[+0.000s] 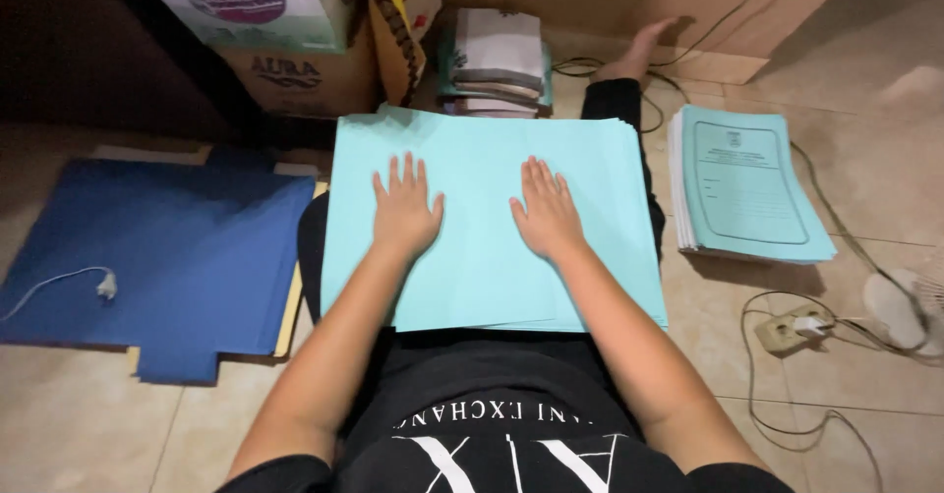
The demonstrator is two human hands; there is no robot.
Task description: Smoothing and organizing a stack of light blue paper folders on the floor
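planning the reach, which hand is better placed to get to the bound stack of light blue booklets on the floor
Right, likely. The right hand lies flat on the light blue sheets, on the side nearer the booklet stack; the left hand is farther away.

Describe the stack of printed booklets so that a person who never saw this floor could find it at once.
Start from the wide pile of plain light-blue sheets on the person's lap, under both flat hands. On the tiled floor beside it, at the right-hand side, lies the stack of booklets. Unlike the blank sheets, its top cover carries a printed frame and text lines.

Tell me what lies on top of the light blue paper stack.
Both hands, left hand and right hand, rest flat on the paper stack. Whatever lies beneath them is covered.
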